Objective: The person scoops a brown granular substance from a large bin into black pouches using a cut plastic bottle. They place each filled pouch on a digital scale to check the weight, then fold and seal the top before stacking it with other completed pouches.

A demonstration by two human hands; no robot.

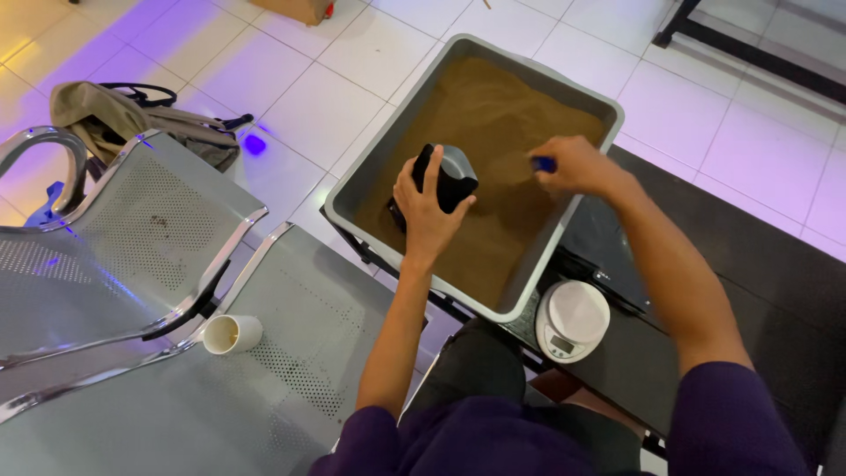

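Two hands are working in the grey tub [582, 220] of brown powder [502, 132] mid-frame: left hand [429, 207] is gripping a black pouch [451, 179], right hand [568, 165] is squeezing a blue scoop [544, 164], and tipping either could be spilling powder over the rim.

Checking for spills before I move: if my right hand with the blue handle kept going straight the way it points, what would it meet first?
Most likely the brown powder in the grey tub. The right hand points left and slightly down over it. The black pouch in the left hand sits further along, though depth is unclear.
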